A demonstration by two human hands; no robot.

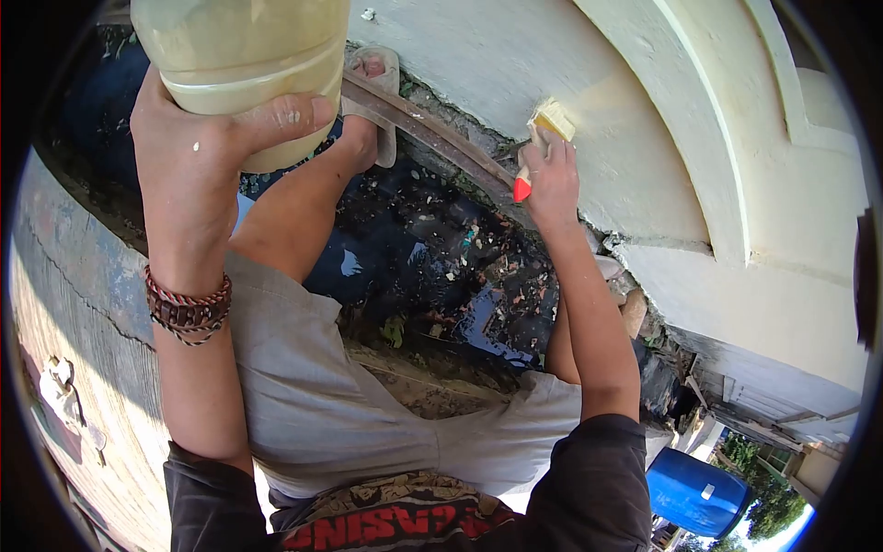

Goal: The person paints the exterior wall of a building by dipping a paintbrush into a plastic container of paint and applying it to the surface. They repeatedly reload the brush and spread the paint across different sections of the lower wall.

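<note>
At the upper left my left hand (216, 138) is wrapped round a translucent plastic container (244, 55) with pale yellowish paint in it, held up close to the camera. My right hand (552, 179) grips a paintbrush (554, 120), its bristles coated in cream paint and resting against the pale wall (635, 129) low down. The red end of the handle sticks out below my fingers. Pale paint specks mark my left thumb.
Dark water with litter (432, 248) lies in a ditch between my legs. A narrow beam (428, 129) runs beside the wall base. Raised curved moulding (690, 101) crosses the wall. A blue barrel (699, 492) is at lower right, a cracked concrete ledge (92, 267) at left.
</note>
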